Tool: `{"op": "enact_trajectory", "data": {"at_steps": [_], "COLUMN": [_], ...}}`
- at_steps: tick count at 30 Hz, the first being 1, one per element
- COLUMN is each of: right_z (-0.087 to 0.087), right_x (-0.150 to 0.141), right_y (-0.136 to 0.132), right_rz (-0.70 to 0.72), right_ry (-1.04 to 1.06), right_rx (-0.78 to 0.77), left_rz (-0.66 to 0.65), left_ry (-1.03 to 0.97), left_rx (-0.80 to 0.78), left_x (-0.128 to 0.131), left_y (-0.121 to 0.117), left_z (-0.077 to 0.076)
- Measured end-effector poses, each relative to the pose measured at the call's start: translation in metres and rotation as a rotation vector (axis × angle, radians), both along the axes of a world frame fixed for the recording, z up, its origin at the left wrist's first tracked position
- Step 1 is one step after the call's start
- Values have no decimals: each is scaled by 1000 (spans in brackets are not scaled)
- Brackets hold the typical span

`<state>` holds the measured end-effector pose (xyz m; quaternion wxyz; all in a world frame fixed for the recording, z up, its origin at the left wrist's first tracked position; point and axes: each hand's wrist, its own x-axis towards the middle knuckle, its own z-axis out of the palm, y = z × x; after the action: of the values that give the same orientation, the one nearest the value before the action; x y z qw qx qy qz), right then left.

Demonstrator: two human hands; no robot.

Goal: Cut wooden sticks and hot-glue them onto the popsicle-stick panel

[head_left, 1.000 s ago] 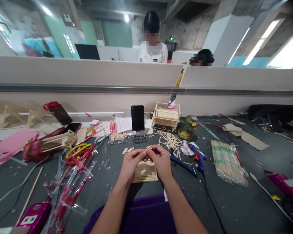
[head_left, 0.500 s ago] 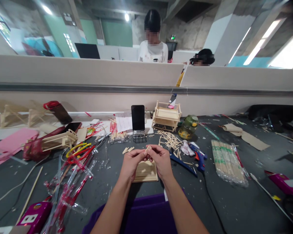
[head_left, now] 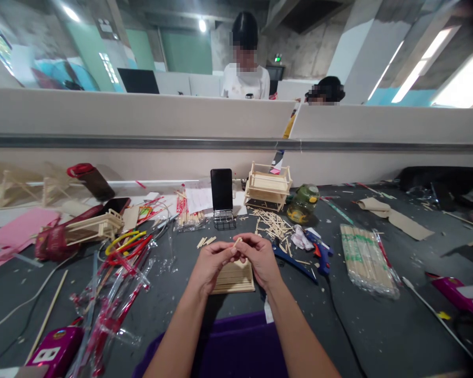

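Short wooden sticks (head_left: pixel 237 242) are pinched between the fingertips of my left hand (head_left: pixel 216 258) and my right hand (head_left: pixel 256 253), which meet in front of me. How many sticks they hold is hard to make out. Below the hands a flat panel of wooden sticks (head_left: pixel 234 282) lies on the dark table, partly covered by them. A few cut sticks (head_left: pixel 206 241) lie just beyond my left hand. Past my right hand is a loose pile of short sticks (head_left: pixel 275 226). Behind that stands a small wooden stick frame (head_left: pixel 268 186).
To the right lie blue pliers (head_left: pixel 295 262), a blue glue gun (head_left: pixel 320 252) with a cord and a bagged stick bundle (head_left: pixel 366 257). A phone (head_left: pixel 222 189) stands on a wire holder beside a green bottle (head_left: pixel 303 203). Plastic wrappers (head_left: pixel 110 294) clutter the left.
Both hands stay together with the sticks between their fingertips; the fingers have shifted only slightly. The camera view has moved a little. Nothing else on the table has visibly moved.
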<state>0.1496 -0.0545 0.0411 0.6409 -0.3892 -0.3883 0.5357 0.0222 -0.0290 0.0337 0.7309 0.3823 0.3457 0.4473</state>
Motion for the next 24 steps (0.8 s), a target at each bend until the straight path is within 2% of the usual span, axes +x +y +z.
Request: {"op": "enact_trajectory", "data": {"at_steps": [5, 11, 13, 18, 24], "right_z": [0, 1, 3, 4, 3], "right_x": [-2, -1, -1, -2, 4], "right_y": [1, 1, -1, -2, 0], "right_rz": [-56, -173, -181, -139, 38], "right_ry": [0, -109, -150, -104, 208], "right_rx": [-1, 37, 50, 49, -80], "left_rz": [24, 137, 182, 177, 55], "left_ry": [96, 343, 382, 336, 203], "left_rx": [108, 480, 550, 466, 258], "left_x": [3, 3, 3, 4, 1], "left_y": [-2, -7, -8, -10, -8], "left_z": [1, 9, 11, 14, 10]}}
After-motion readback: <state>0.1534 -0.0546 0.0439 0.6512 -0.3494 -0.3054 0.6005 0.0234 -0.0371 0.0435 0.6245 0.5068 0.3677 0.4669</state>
